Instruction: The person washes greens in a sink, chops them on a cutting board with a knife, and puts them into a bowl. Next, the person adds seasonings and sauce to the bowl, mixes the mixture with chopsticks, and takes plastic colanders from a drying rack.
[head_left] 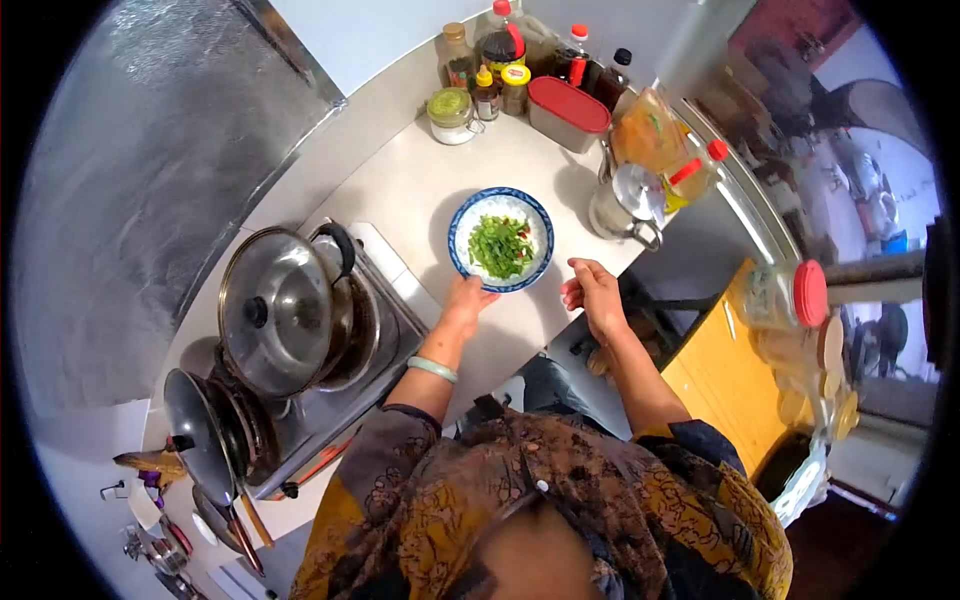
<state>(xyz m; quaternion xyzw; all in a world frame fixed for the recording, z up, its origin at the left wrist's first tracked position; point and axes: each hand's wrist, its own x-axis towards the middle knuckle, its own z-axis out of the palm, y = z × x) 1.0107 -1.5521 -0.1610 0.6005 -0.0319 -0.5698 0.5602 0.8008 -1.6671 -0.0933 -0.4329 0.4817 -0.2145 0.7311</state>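
A blue-rimmed white bowl (458, 215) holds chopped green leaves (500, 246) with a few small red bits, over something white. My left hand (467, 303), with a pale green bangle on the wrist, grips the bowl's near left edge; its thumb is by the rim and the other fingers are partly hidden. To the right of the bowl, apart from it, my right hand (594, 290) hovers near the counter's edge with its fingers loosely bent and nothing seen in them.
At the left, a lidded pot (285, 310) and pans (205, 420) sit on the stove (350, 400). Bottles, jars and a red-lidded box (568, 105) line the back. A metal pot (628, 203) stands right of the bowl, and a wooden board (715, 370) lies further right.
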